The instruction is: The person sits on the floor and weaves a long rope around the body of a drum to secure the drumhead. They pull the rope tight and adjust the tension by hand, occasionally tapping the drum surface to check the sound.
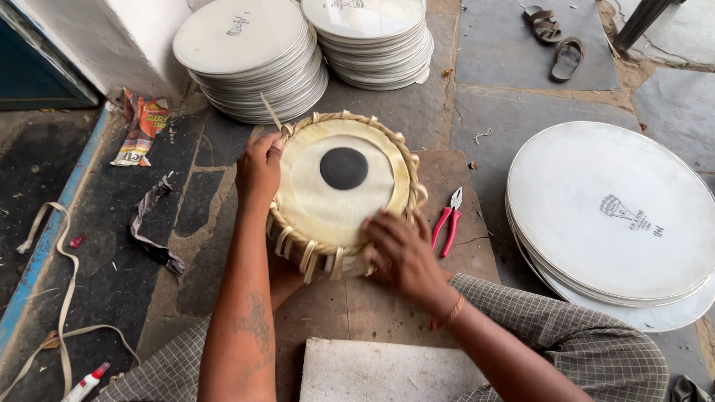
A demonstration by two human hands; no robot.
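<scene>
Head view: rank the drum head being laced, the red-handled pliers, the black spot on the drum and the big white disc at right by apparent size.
1. Big white disc
2. Drum head
3. Red-handled pliers and black spot: too close to rank; the pliers are longer, the spot wider.

Single head-worn view, looking steeply down and forward from close above the person's lap onto the drum (339, 186) and stone floor (514, 52), both forearms entering from the bottom edge.
</scene>
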